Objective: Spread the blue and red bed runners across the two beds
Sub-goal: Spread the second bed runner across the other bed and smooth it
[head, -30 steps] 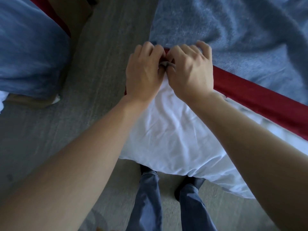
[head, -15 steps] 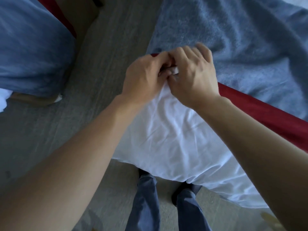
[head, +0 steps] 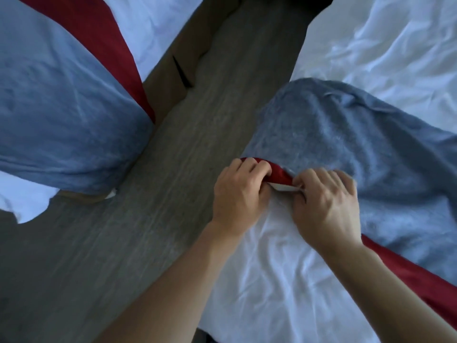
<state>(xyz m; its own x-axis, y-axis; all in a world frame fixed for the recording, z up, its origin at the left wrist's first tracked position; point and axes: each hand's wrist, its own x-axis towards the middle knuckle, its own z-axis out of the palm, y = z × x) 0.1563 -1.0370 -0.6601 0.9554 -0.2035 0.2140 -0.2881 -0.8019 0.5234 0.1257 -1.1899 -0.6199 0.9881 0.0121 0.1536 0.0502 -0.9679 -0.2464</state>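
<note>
On the right bed (head: 272, 280), a blue runner (head: 358, 149) lies rumpled across the white sheet, with a red runner (head: 408, 271) along its near edge. My left hand (head: 238, 194) grips the red runner's corner at the bed's edge. My right hand (head: 326, 204) pinches the red edge beside it, with a small white tag between the two hands. The left bed (head: 148, 23) carries another blue runner (head: 57, 115) draped over its corner, with a red runner (head: 106, 43) behind it.
A strip of grey wood-look floor (head: 153, 194) runs between the two beds. The brown base (head: 173, 78) of the left bed shows at the aisle. A dark object stands at the top near the right bed's head.
My view has lifted and pulled back, so both beds show more fully. My hands have drawn apart along the red runner's edge, and a white tag is exposed between them.
</note>
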